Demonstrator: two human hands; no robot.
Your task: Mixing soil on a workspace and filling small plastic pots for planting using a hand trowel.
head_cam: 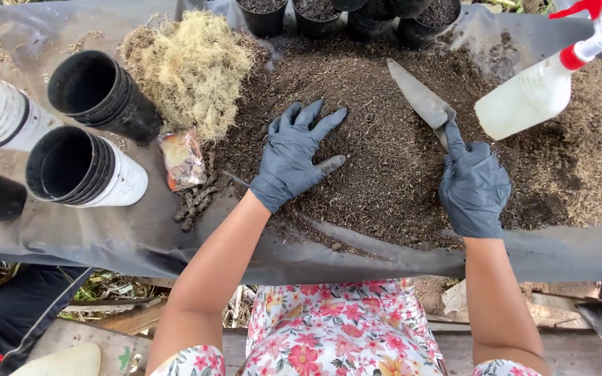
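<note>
My left hand (295,154), in a dark grey glove, lies flat with fingers spread on a wide heap of dark potting soil (377,153). My right hand (473,186), gloved the same way, grips the handle of a metal trowel (421,99) whose pointed blade rests on the soil, angled up and to the left. A black plastic sheet (141,237) under the soil covers the table.
Two stacks of pots (99,94) (81,167) lie on their sides at left, near a clump of pale dry moss (193,66) and a small plastic bag (182,159). Soil-filled black pots (315,17) line the back. A white spray bottle (527,94) lies at right.
</note>
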